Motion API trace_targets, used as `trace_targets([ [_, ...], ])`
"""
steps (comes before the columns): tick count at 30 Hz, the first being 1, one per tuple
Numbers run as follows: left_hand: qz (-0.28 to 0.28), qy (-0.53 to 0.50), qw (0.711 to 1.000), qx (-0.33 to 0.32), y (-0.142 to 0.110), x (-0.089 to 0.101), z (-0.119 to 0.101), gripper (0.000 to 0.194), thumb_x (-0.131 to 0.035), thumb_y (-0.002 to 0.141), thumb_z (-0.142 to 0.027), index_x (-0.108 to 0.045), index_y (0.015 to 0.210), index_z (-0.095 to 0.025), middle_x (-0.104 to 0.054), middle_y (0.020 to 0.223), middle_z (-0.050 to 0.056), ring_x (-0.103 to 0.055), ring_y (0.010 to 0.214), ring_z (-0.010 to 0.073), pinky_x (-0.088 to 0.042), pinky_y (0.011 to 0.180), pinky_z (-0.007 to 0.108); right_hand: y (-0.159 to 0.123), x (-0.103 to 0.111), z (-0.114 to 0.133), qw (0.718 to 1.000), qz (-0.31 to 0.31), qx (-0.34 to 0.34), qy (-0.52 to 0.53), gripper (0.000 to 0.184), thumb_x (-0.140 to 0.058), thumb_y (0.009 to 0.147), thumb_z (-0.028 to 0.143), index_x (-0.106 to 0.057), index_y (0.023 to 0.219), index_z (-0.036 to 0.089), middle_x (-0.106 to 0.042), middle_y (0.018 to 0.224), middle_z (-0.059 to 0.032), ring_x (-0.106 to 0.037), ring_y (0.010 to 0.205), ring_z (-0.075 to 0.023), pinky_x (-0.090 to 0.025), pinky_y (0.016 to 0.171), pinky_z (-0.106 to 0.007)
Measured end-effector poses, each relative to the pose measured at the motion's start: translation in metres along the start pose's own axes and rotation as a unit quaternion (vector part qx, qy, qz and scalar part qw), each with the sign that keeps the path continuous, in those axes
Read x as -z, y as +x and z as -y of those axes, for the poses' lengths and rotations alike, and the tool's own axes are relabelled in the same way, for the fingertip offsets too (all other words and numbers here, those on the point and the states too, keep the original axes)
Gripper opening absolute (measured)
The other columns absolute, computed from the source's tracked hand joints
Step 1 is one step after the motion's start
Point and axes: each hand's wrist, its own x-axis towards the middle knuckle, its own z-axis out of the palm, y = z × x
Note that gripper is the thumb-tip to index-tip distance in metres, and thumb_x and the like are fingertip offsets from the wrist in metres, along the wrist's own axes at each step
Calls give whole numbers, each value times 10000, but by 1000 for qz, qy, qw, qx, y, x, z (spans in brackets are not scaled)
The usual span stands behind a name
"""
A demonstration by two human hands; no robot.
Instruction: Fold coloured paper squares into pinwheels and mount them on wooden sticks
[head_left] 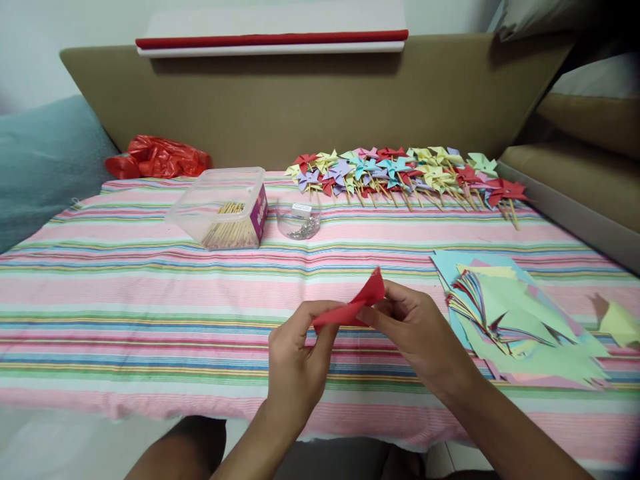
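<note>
A piece of red paper is held up between both hands over the front of the striped cloth, with one corner bent upward. My left hand pinches its left edge between thumb and fingers. On the other side my right hand grips the paper, thumb in front and fingers curled behind. To the right lies a stack of cut coloured paper, with light green on top and slit edges fanned out. Finished paper pinwheels on sticks lie in a pile at the back.
A clear plastic box holds many thin wooden sticks. Beside it stands a round clear container with small metal pieces. A red plastic bag lies at the back left. One pale yellow paper piece sits at far right.
</note>
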Motion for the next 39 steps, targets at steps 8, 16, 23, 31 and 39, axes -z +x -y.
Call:
trace_targets([
  [8,28,26,992,-123,9,11,-3,277,-569,924,-57,-687,1091,-244,-788,1006,22,-745,903,175,-596,756,265,-3,3,8,990,-8,127,-61,140,-705,894,375,-710,874,237,-642,810,-24,-603,747,-181,-484,639,-310],
  [16,71,3,971,-230,15,29,-4,389,-577,886,5,-651,1198,-215,-759,1139,90,-714,1055,223,-589,898,372,-9,8,14,914,-11,371,-165,218,-653,903,80,-725,990,267,-682,903,-26,-666,824,-156,-536,708,-287],
  [23,74,16,969,-233,16,28,-4,349,-546,895,-18,-657,1163,-212,-765,1114,86,-722,1031,229,-592,878,375,-9,6,16,895,-25,403,-191,224,-640,906,87,-720,1014,267,-684,909,-42,-681,817,-181,-559,702,-311],
  [31,92,-2,978,-185,16,22,4,304,-527,926,-48,-635,1154,-219,-755,1068,48,-705,998,167,-575,861,297,-7,4,8,934,9,317,-165,170,-617,941,134,-673,1009,279,-645,929,-31,-633,806,-163,-461,568,-274],
  [39,11,12,990,-140,23,23,3,219,-597,920,-89,-697,1060,-223,-766,950,30,-726,877,160,-574,764,257,14,-8,17,956,39,277,-91,61,-612,967,220,-663,954,251,-595,972,-42,-596,913,-182,-469,723,-297],
])
